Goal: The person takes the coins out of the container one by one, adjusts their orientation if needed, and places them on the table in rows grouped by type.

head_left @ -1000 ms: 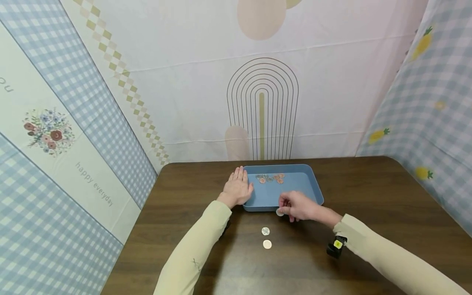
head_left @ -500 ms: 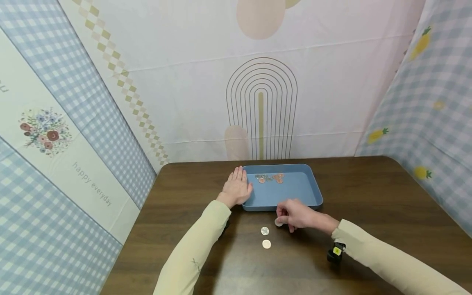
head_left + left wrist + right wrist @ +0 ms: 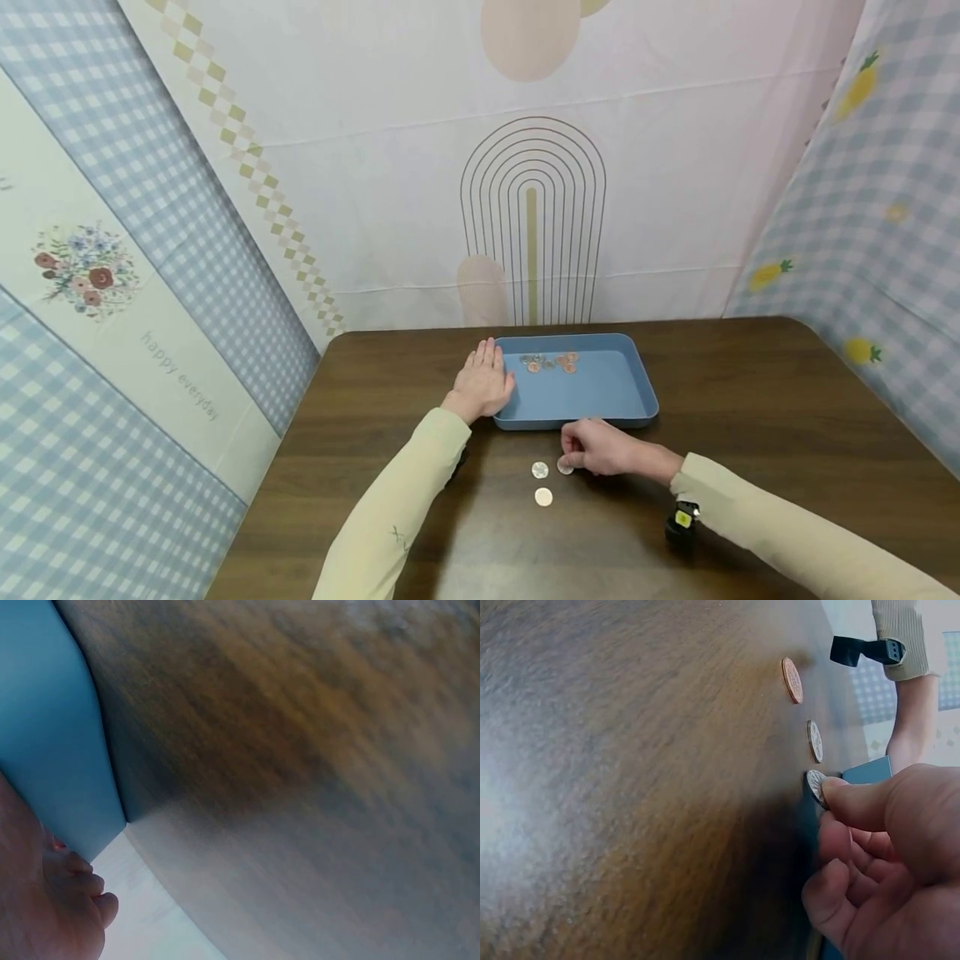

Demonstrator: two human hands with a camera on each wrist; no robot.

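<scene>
My right hand point(image 3: 600, 447) pinches a silver coin point(image 3: 817, 786) between thumb and fingers, close over the table in front of the tray. Beside it lies a second silver coin point(image 3: 540, 470), and nearer to me a copper-coloured coin point(image 3: 793, 680). My left hand point(image 3: 482, 383) rests with straight fingers along the left side of the shallow blue tray point(image 3: 581, 398). Several copper and silver coins point(image 3: 534, 367) lie inside that tray, toward its far wall. In the left wrist view, part of the left hand shows against the tray's outer wall point(image 3: 52, 727).
The tray stands on a dark wood table point(image 3: 750, 400), near its far edge. Behind the table hangs a pale patterned cloth point(image 3: 390, 200), with checked cloths at both sides. A black camera point(image 3: 681, 522) sits on the right wrist.
My right hand has moved from the tray's near rim toward me, carrying the silver coin down beside the other two. My left hand has stayed at the tray's left side.
</scene>
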